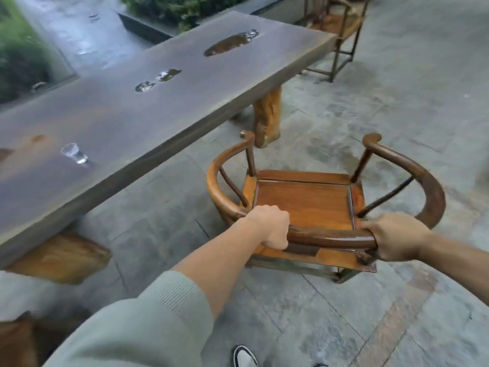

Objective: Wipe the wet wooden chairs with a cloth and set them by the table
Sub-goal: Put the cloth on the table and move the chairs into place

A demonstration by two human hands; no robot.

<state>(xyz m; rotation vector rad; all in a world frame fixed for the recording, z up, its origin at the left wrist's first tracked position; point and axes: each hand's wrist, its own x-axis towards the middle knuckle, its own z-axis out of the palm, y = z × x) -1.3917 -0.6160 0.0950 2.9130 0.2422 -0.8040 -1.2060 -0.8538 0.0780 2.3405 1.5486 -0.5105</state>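
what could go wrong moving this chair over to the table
1. Both hands, left hand and right hand, grip the curved back rail of the chair; the rail looks glossy, maybe wet, so a grip could slip.
2. The stone floor shows damp patches, so footing may be slick.
3. A glass stands near the table edge; bumping the table could topple it.

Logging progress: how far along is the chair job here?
Done: can't confirm wiping; no cloth in view. In hand: both hands, left and right, grip the chair's curved back rail, the chair apart from the table. Left: set it by the table; far chair already stands at the table's end.
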